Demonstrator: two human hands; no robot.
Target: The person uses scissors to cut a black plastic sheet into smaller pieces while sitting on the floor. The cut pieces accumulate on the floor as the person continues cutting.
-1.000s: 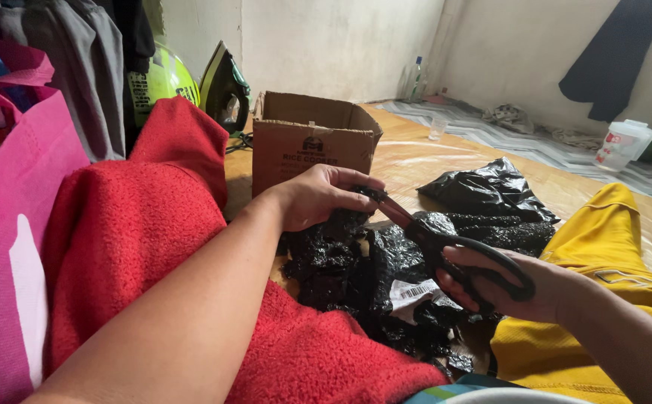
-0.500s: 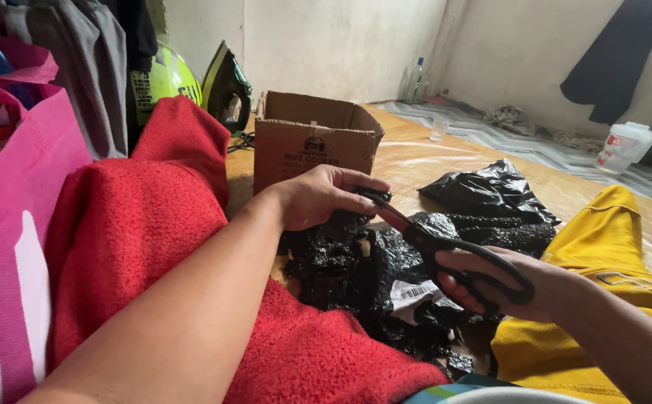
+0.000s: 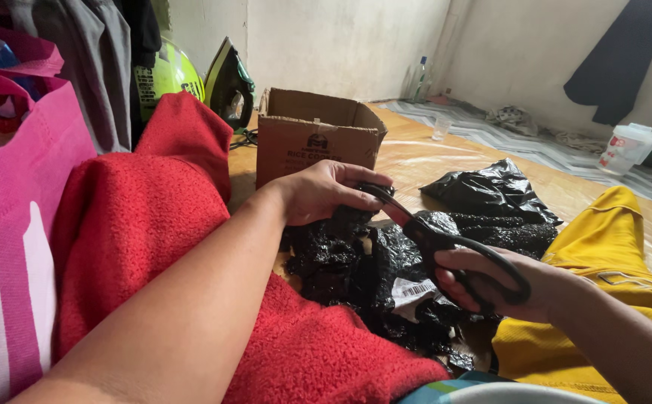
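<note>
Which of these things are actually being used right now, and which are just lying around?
In use:
- left hand, gripping the crumpled black plastic bag
- right hand, holding the black-handled scissors with blades at the bag's top

Lying about:
- brown cardboard box
- second black plastic bag
- green clothes iron
- pink fabric tote
- white plastic jug

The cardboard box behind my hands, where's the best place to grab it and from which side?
Take the cardboard box by its open top rim, coming from above. It stands upright with flaps raised, and the near edge faces the left hand, so a hand can hook over it.
</note>
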